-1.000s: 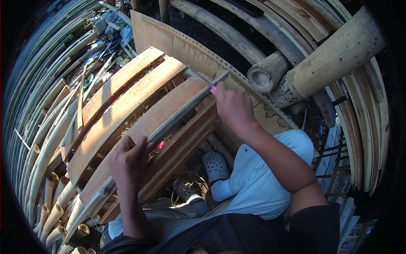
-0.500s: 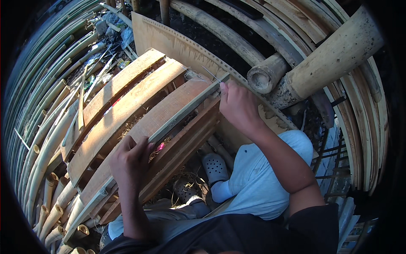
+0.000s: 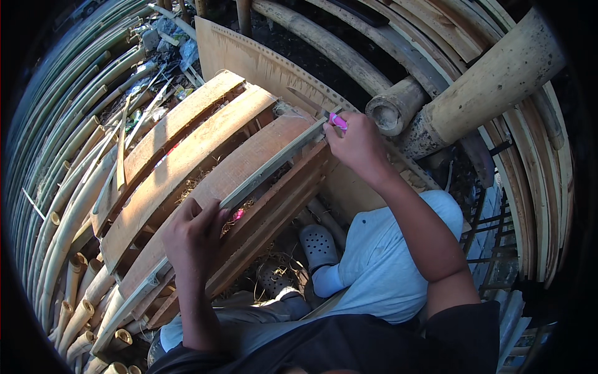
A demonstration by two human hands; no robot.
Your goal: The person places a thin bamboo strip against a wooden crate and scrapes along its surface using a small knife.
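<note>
Grey-green and narrow, a long split-bamboo strip (image 3: 268, 173) runs slantwise from the lower left of the frame to just above its centre, lying along the near side of a slatted box of brown wood boards (image 3: 237, 149). The left hand (image 3: 193, 234), left of centre, is closed around the strip, thumb and fingers pinching it from above. The right hand (image 3: 358, 140), above and right of centre, grips a small knife with a bright pink handle and a slim dark blade (image 3: 339, 121), close beside the strip's upper end; whether the edge touches the bamboo I cannot tell. The likeliest trouble is a slip: should the blade snag on a tough fibre or a node and then break free, it could skid along the strip toward the left hand, which lies on the same line. A loosened left pinch might let the strip roll or slide off the box, since only that hand is seen steadying it. The right knee in pale grey trousers (image 3: 411, 230), right of centre, sits below the knife hand, so a wild downward stroke could reach it. Raw bamboo edges may also leave splinters in the left fingers.
</note>
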